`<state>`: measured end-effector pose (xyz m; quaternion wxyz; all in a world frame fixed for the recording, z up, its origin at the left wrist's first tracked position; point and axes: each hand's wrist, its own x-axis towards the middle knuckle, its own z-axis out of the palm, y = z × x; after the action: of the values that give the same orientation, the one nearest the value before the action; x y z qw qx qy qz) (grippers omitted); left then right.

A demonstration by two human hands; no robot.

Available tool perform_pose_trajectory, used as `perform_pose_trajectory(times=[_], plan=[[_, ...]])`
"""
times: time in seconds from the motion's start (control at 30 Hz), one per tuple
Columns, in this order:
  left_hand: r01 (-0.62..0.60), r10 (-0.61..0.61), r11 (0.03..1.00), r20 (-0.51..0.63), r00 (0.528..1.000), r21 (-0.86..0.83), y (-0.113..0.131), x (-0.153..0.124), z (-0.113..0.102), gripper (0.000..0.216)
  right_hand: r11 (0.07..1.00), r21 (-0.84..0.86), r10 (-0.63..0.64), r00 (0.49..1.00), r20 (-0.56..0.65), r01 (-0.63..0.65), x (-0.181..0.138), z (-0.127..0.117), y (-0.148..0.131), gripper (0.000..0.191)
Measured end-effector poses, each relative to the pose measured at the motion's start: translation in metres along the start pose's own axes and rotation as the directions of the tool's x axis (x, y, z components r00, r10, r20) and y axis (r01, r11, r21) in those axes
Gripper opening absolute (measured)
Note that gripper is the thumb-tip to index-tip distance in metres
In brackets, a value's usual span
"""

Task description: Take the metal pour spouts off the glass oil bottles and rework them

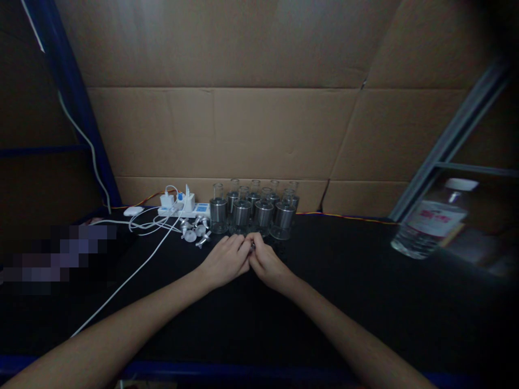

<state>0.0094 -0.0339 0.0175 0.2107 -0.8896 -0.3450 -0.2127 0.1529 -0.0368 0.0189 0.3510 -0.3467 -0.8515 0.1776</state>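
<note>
My left hand (227, 260) and my right hand (266, 263) meet over the black surface, fingers curled and touching each other. Between their fingertips a bit of something small and shiny shows; most of it is hidden, so I cannot name it. Just beyond my hands stands a group of several clear glass bottles (242, 213) with narrow necks and metal-looking bands. Left of them lie several small silvery pieces with flared, funnel-like ends (190, 235).
A white power strip (203, 208) with plugs and tangled white cables (156, 222) lies at the back left. At the right stands a large clear plastic bottle (432, 219) with a white cap. Cardboard (259, 129) forms the back wall, with a blue post (77, 92) at left.
</note>
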Motion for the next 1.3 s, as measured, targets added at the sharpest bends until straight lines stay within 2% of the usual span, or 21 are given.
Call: perform_pose_trajectory(times=[0.3,0.47,0.67,0.8,0.9,1.0,1.07,1.13,1.2,1.3], plan=[[-0.066,0.065,0.997,-0.026,0.998,-0.041,-0.003,-0.001,-0.002,0.015,0.999,-0.048,-0.014,0.996,0.091,0.018,-0.004,-0.008,0.006,0.025],[0.003,-0.015,0.981,-0.058,0.998,-0.196,-0.006,-0.003,-0.001,0.009,0.999,-0.042,-0.027,0.997,0.071,0.030,-0.003,-0.012,0.001,0.022],[0.113,-0.169,0.917,-0.115,0.979,-0.383,-0.012,-0.005,0.000,0.006,0.980,-0.187,-0.083,0.996,-0.040,0.074,0.000,-0.020,0.011,0.024],[0.094,-0.180,0.882,-0.147,0.973,-0.461,-0.016,-0.008,0.002,0.005,0.962,-0.265,-0.084,0.994,-0.075,0.062,0.001,-0.025,0.011,0.021],[0.017,-0.128,0.856,-0.180,0.975,-0.517,-0.017,-0.011,0.002,0.004,0.909,-0.413,-0.076,0.997,-0.018,0.062,0.001,-0.025,0.004,0.023],[-0.051,-0.086,0.842,-0.227,0.970,-0.537,-0.017,-0.012,0.002,0.018,0.805,-0.585,-0.074,0.995,0.067,0.099,0.000,-0.023,-0.001,0.027],[-0.088,-0.045,0.839,-0.230,0.972,-0.537,-0.016,-0.012,0.002,0.026,0.754,-0.643,-0.082,0.991,0.103,0.129,0.000,-0.021,-0.003,0.027],[-0.107,-0.015,0.828,-0.212,0.977,-0.551,-0.015,-0.012,0.002,0.024,0.733,-0.664,-0.088,0.988,0.124,0.148,0.000,-0.018,-0.004,0.026],[-0.080,-0.050,0.813,-0.205,0.978,-0.577,-0.016,-0.011,0.002,0.019,0.734,-0.661,-0.089,0.987,0.136,0.157,-0.001,-0.016,-0.005,0.024],[0.046,-0.214,0.791,-0.206,0.955,-0.609,-0.020,-0.010,0.004,0.017,0.759,-0.633,-0.089,0.988,0.125,0.149,-0.001,-0.014,-0.007,0.023]])
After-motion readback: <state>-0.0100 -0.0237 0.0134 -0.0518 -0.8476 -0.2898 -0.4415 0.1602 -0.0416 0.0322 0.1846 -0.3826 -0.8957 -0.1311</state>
